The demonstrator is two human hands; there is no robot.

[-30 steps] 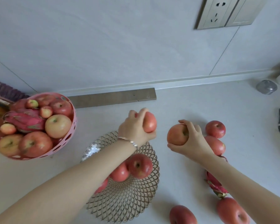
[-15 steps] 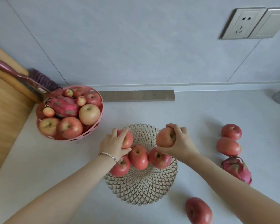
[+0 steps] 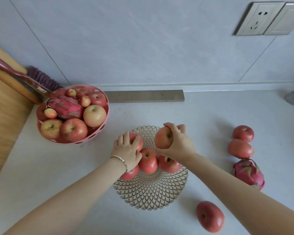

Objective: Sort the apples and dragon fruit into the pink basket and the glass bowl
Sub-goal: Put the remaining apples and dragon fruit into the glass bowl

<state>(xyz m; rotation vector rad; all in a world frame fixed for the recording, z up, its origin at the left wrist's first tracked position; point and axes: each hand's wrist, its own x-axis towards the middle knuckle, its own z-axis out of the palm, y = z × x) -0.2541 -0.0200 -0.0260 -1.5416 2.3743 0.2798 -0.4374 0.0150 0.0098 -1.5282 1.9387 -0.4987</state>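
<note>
Pink basket (image 3: 71, 142), at the tabletop's (image 3: 58, 175) far left corner, is heaped full: apples of several sizes, with one dragon fruit (image 3: 66, 107) lying across them. Toward the middle sits the glass bowl (image 3: 151, 195), with three apples (image 3: 148, 161) already in its far half. My left hand (image 3: 127, 150) has its fingers curled over a red apple (image 3: 137, 139) at the bowl's left side, touching the others; I judge it set down but not let go. My right hand (image 3: 179, 145) grips a paler apple (image 3: 163, 138) over the bowl's far rim; whether it rests on the glass I cannot tell. Toward the right edge, three loose apples (image 3: 240, 148) and a second dragon fruit (image 3: 249, 173) lie on the tabletop, well apart from the bowl. I reckon the sorting is well over half done: two apples to release, then four pieces to fetch.
</note>
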